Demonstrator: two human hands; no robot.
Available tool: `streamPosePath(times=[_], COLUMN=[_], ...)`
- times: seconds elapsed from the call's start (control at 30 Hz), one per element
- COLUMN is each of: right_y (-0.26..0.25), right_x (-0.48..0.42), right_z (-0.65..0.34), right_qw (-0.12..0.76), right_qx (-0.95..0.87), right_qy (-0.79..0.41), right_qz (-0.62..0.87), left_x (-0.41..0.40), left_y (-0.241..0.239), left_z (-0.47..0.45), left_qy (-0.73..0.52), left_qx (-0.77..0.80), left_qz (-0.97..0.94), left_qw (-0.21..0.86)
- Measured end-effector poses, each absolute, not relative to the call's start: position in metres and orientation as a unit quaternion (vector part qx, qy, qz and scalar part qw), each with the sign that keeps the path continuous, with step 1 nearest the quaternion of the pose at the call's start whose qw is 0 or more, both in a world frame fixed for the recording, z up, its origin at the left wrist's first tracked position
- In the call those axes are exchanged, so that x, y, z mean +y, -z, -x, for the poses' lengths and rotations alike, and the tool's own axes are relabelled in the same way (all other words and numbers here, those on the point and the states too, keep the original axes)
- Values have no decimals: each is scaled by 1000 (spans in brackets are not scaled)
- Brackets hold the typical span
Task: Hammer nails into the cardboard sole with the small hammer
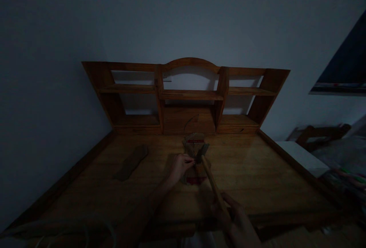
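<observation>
Here, right hand (228, 217) grasping hammer (210, 173), left hand (180, 166) pinching nail on small board (194, 145), wood strip (131, 162) well left, shelf unit (185, 95) behind.

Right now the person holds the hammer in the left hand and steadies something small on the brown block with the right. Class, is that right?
No, the hands are swapped. In the head view the right hand holds the hammer, and the left hand steadies something small on the brown block.

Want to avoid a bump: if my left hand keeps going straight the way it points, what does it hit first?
Probably the hammer head, just past the left hand fingertips over the small board; depth is unclear in the dim light.
</observation>
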State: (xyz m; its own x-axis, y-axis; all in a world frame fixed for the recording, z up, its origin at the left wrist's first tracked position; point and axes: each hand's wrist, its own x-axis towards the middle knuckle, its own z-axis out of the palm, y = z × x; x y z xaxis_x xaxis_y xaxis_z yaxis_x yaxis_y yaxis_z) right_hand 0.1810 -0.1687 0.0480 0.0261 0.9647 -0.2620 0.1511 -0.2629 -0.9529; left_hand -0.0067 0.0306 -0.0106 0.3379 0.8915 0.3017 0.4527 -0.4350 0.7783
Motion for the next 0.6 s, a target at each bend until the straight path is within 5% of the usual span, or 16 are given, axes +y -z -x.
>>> streamPosePath(times=[0.27, 0.6], right_y=[-17, -47], right_x=[-166, -170], right_z=[-189, -173], right_qw=[405, 429], right_qx=[-429, -429], right_qy=[-528, -528], right_qz=[612, 594], left_x=[29, 28], left_y=[6, 2], left_z=[6, 6], left_qy=[-367, -352], left_qx=[439, 450], left_qz=[-765, -771], left_qw=[295, 281])
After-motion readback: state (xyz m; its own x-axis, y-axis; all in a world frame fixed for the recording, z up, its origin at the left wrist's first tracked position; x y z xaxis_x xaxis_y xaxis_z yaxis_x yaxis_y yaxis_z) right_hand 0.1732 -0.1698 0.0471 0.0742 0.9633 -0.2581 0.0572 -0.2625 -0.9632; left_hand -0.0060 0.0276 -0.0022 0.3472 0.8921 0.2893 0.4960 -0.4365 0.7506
